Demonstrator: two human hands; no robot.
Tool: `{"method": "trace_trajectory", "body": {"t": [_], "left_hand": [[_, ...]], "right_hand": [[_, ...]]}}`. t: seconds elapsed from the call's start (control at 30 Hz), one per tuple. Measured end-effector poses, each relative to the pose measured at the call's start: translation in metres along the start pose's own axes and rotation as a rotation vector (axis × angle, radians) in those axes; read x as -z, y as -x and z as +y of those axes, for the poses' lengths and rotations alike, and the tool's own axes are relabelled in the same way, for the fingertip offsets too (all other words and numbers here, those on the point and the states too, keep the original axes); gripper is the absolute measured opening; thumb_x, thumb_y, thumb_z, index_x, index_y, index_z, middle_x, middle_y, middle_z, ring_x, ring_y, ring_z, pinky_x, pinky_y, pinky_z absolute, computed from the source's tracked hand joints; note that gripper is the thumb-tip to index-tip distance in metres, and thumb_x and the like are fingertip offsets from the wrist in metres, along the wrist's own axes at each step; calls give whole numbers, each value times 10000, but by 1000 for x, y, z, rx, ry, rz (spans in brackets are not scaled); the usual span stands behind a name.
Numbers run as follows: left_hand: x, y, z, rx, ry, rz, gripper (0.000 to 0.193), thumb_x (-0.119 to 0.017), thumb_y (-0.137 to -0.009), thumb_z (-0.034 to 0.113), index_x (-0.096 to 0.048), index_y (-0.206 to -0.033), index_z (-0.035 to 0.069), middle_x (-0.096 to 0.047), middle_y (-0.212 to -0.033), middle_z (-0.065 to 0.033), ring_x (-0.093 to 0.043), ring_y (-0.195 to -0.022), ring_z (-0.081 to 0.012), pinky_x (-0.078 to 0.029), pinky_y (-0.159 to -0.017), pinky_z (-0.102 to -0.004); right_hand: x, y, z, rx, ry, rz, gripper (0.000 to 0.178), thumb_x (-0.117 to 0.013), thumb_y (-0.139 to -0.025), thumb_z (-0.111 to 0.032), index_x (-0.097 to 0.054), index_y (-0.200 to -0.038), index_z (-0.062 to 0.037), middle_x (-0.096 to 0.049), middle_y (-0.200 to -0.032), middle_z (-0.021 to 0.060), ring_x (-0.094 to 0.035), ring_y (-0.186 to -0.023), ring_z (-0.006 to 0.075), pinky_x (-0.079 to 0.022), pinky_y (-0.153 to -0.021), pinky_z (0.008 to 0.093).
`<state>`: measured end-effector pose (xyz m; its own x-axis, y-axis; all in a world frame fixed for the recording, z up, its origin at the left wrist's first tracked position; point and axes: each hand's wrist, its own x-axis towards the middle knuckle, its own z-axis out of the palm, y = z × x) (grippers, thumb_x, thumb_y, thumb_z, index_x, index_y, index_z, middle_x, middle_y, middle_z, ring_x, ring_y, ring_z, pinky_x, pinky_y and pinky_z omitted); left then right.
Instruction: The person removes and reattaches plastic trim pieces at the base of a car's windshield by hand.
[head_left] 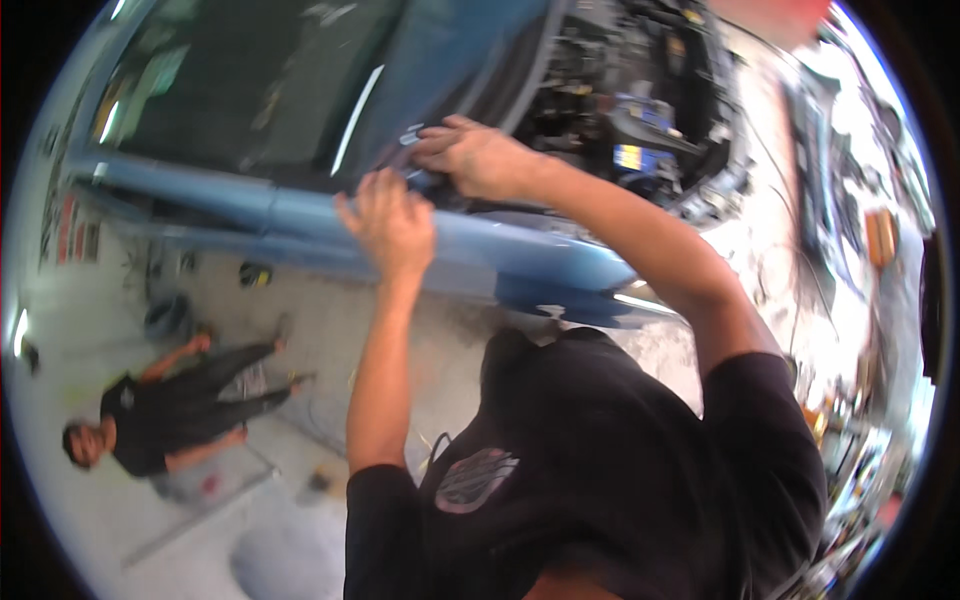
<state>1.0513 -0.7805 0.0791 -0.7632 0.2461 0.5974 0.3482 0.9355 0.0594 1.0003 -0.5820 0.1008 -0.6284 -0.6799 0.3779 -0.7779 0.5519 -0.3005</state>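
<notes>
My left hand [393, 228] rests on the blue car [460, 243] where the lower windshield corner meets the fender. Its fingers are stretched out over the edge, with the thumb apart. Just to the right and a little farther off is my right hand [480, 160], over the dark strip between windshield [250, 90] and engine bay [625, 100]. The right fingers are bent and pressed together at a small shiny spot. What they hold, if anything, is blurred and partly hidden. Both hands are close together but apart.
The engine bay lies uncovered to the right of my hands, with a blue and yellow battery-like box [640, 160] in it. On the left a person [180, 420] in dark clothes stands on the pale floor [440, 370]. Tools and parts [850, 450] crowd the right side.
</notes>
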Motion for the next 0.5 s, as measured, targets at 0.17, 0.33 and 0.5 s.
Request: {"method": "trace_trajectory", "body": {"t": [0.17,0.33,0.5], "left_hand": [[-11,5,-1,-18,-43,7,398,-543,-918,187,-657,-1265,30,-644,-1305,-111,-510,-1333,-311,-174,-1192,-643],[-6,11,-3,17,-118,22,423,-532,-917,174,-634,-1302,32,-633,-1317,-146,-503,-1343,-326,-186,-1181,-663],[-2,3,5,-20,-100,-19,404,-599,-852,190,-664,-1210,15,-610,-1339,-125,-495,-1328,-336,-203,-1177,-680]], "right_hand": [[14,61,20,-125,-67,337,512,-635,-764,22,-679,-1268,-57,-612,-1371,165,-560,-1298,358,-447,-1127,443],[57,183,125,-802,327,286,507,-701,-788,-32,-642,-1291,-48,-684,-1210,189,-644,-1127,382,-513,-1000,442],[15,285,197,-962,350,-61,504,-623,-856,-105,-570,-1357,-115,-681,-1179,181,-644,-1153,373,-503,-955,530]]}}
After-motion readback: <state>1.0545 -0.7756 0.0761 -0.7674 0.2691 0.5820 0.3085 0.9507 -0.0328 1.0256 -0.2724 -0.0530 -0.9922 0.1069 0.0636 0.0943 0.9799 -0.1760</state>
